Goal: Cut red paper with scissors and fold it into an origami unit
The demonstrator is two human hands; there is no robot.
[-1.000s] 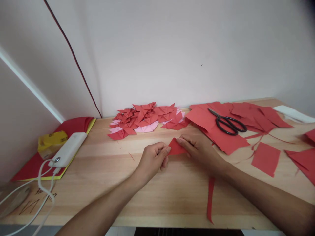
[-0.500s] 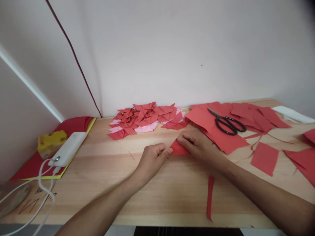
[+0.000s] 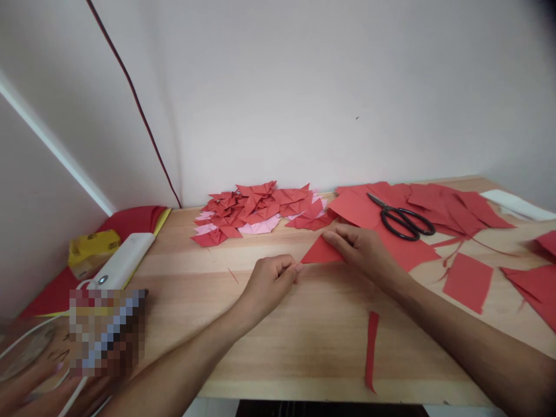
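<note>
A folded piece of red paper point(image 3: 322, 250) is stretched between my hands just above the wooden table, its visible part a triangle pointing left. My left hand point(image 3: 278, 275) pinches its left tip between thumb and fingers. On the right part, my right hand point(image 3: 358, 249) grips the paper with the thumb on top; its fingers and the paper's right end are partly hidden. Beyond my hands lies a heap of folded red and pink paper shapes point(image 3: 256, 208). Black-handled scissors point(image 3: 402, 220) rest on red paper sheets point(image 3: 360, 205) behind my right hand.
A red paper strip point(image 3: 370, 350) lies near the front edge. Cut red rectangles point(image 3: 469, 282) are at right. On the left are a white power bank point(image 3: 124, 258) with cables, a yellow package point(image 3: 93, 249) and another person's hand point(image 3: 35, 382) beside a blurred-out object.
My right hand has moved slightly right and up, and more of the red paper shows between my hands. Another person's hand and a pixelated object have appeared at lower left.
</note>
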